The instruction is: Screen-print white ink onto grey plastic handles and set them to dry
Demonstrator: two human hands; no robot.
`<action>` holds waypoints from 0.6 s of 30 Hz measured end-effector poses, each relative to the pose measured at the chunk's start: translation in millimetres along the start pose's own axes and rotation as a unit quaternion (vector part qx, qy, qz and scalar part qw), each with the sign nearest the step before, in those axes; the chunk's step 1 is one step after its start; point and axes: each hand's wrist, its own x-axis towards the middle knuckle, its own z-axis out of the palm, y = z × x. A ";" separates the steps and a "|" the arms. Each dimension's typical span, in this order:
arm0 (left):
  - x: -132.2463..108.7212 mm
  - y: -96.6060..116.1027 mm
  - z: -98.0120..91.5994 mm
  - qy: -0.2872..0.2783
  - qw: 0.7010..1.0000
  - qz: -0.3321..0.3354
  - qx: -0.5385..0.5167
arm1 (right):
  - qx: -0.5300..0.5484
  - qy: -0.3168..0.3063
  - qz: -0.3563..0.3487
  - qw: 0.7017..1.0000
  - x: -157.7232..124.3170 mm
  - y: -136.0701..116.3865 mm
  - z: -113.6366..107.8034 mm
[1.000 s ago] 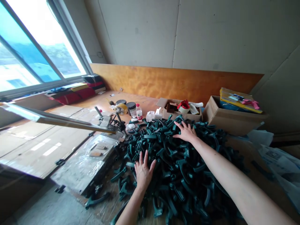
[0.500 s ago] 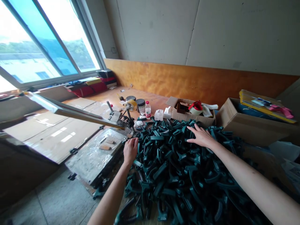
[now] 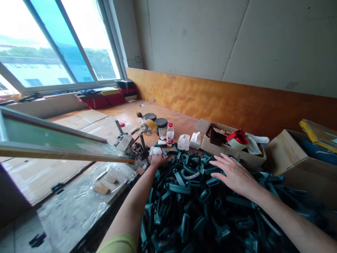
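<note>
A large heap of dark green plastic parts [image 3: 184,211] fills the lower middle of the view. My left hand [image 3: 158,160] is at the heap's far left edge, beside a crumpled white wad [image 3: 155,151]; its fingers are mostly hidden, so whether it holds anything does not show. Over the right side of the heap, my right hand [image 3: 230,172] is spread palm down, with nothing in its fingers. Left of the heap stands a framed screen [image 3: 60,140], tilted up from a metal clamp [image 3: 142,147] above a plastic-covered board [image 3: 79,203].
Behind the heap are a red-capped bottle [image 3: 170,135], dark-lidded jars [image 3: 161,127] and white containers [image 3: 195,140]. An open carton [image 3: 237,154] holds red tape [image 3: 238,137]. A bigger cardboard box [image 3: 286,151] stands at the right. Flat cardboard [image 3: 79,126] lies at the left.
The view has shifted closer to the bench. My left hand has reached forward to the heap's far edge. My right hand remains spread over the parts. The framed screen now appears larger and farther left.
</note>
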 end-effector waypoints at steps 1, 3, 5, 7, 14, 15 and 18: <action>-1.1 2.4 2.5 -0.010 1.000 0.007 0.000 | -0.001 -0.007 0.001 1.000 -1.4 2.8 5.5; -7.8 8.6 5.5 -0.031 0.999 0.023 -0.004 | 0.007 -0.018 0.006 1.000 -4.6 7.4 14.6; -17.0 14.7 5.6 -0.050 0.997 0.049 -0.012 | 0.023 -0.020 0.011 0.999 -7.6 10.3 19.8; -22.0 18.5 2.4 -0.067 0.994 0.078 -0.023 | 0.040 -0.023 0.010 0.999 -10.1 12.2 20.6; 36.4 11.3 -13.9 0.015 0.998 0.054 0.000 | 0.067 0.003 -0.030 0.997 -12.0 22.8 11.4; 48.4 9.1 -12.9 0.030 0.999 0.039 0.009 | 0.068 0.013 -0.035 0.997 -11.7 24.9 11.5; 76.2 3.8 -5.1 0.052 0.998 0.004 0.031 | 0.067 0.038 -0.050 0.996 -11.6 31.9 14.1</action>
